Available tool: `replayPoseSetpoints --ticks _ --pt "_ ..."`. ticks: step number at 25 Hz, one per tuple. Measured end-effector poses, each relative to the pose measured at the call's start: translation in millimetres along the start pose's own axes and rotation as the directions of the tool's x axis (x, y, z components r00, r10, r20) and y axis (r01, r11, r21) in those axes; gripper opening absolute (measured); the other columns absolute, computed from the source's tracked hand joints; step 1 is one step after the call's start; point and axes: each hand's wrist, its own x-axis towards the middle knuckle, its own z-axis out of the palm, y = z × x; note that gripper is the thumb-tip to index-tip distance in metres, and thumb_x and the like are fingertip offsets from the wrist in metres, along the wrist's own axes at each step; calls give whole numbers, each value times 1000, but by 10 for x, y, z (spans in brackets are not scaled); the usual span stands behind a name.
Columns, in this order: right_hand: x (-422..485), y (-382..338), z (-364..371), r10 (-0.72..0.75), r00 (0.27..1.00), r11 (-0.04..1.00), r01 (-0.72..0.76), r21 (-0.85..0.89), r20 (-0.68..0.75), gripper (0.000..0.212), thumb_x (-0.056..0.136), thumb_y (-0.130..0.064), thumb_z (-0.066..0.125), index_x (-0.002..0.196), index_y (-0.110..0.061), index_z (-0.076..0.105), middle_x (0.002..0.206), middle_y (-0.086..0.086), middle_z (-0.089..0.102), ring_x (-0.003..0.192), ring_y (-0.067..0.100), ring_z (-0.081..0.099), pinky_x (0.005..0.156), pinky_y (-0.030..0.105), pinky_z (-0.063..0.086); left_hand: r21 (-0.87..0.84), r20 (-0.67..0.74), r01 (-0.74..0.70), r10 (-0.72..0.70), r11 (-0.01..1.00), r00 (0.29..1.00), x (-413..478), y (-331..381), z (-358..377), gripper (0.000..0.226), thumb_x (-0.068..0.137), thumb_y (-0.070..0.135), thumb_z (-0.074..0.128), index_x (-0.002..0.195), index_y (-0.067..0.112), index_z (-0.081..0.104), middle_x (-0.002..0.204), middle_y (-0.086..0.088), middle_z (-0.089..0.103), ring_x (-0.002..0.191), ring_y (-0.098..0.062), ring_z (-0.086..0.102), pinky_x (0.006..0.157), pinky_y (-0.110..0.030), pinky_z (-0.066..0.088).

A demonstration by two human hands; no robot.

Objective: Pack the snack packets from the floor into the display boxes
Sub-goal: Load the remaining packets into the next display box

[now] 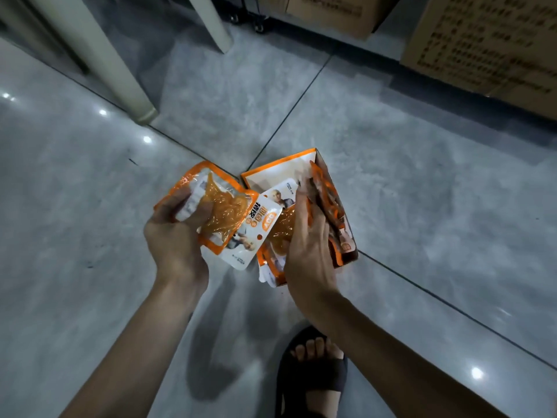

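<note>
An orange and white display box (280, 173) stands open on the grey tiled floor at the centre. My left hand (176, 233) holds a small stack of orange and white snack packets (229, 212) just left of the box, thumb on top. My right hand (310, 236) reaches into the box, fingers flat against several packets (328, 200) standing along its right wall. Another packet (281, 229) lies flat inside the box under my right hand. Whether the right hand grips a packet or only presses on them is unclear.
A cream table leg (120, 79) slants down at the upper left and another (214, 25) stands at the top centre. Large cardboard cartons (482, 46) line the upper right. My sandalled foot (313, 372) rests on the floor at the bottom centre.
</note>
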Motion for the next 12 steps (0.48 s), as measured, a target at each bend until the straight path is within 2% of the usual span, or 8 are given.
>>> replayPoseSetpoints --ticks 1,2,5,7,8,10,11,12 --pt "-20 11 22 -13 1000 999 12 -48 -1 79 87 -37 40 156 -21 6 155 19 21 143 26 26 119 42 26 -3 2 0 0 1000 1000 -1 2 -6 45 77 -10 74 117 9 69 123 -11 69 107 -28 70 83 -42 61" --pt "-32 52 43 -20 1000 994 22 -103 22 79 88 -36 46 156 -22 7 157 20 17 144 29 23 119 44 25 -6 5 1 -1 1000 1000 -7 -1 -10 45 76 -9 74 117 10 69 124 -10 69 107 -27 71 81 -41 61" --pt "-62 203 58 -42 993 976 64 -209 111 106 77 -23 78 156 -17 9 162 19 9 148 34 17 119 47 22 3 11 7 -7 1000 1000 -52 -18 -10 45 77 -7 75 117 11 69 122 -8 70 106 -25 71 78 -37 61" --pt "-68 279 64 -68 991 960 97 -262 117 114 71 -25 84 156 -14 9 162 16 11 149 31 18 118 46 23 1 40 6 -6 1000 999 -85 -37 8 46 77 -7 74 119 10 68 122 -8 70 106 -25 71 77 -36 61" --pt "-68 290 45 -93 989 957 121 -264 114 111 73 -26 82 156 -14 9 163 13 11 149 29 16 119 45 24 1 53 7 -7 1000 999 -103 -44 25 46 77 -7 74 120 9 68 122 -8 71 106 -25 71 75 -34 61" --pt "-42 260 -69 -154 985 986 159 -52 81 82 89 -29 65 155 -16 17 163 7 10 150 20 11 120 41 25 -1 78 2 -2 1000 997 -133 -43 57 46 77 -7 74 121 8 67 121 -9 71 107 -25 71 73 -32 62" --pt "-2 228 -173 -167 986 979 163 119 24 60 97 -31 52 151 -16 29 161 5 18 149 16 17 119 37 29 -8 92 0 1 1000 996 -144 -37 70 46 78 -8 73 120 7 67 122 -11 70 108 -27 71 76 -34 62" --pt "56 183 -297 -156 985 956 168 242 -68 45 100 -30 45 143 -15 44 154 5 33 143 14 32 113 33 38 -13 110 -3 5 1000 994 -153 -31 86 44 78 -8 73 119 7 67 123 -13 70 109 -28 70 79 -35 62"
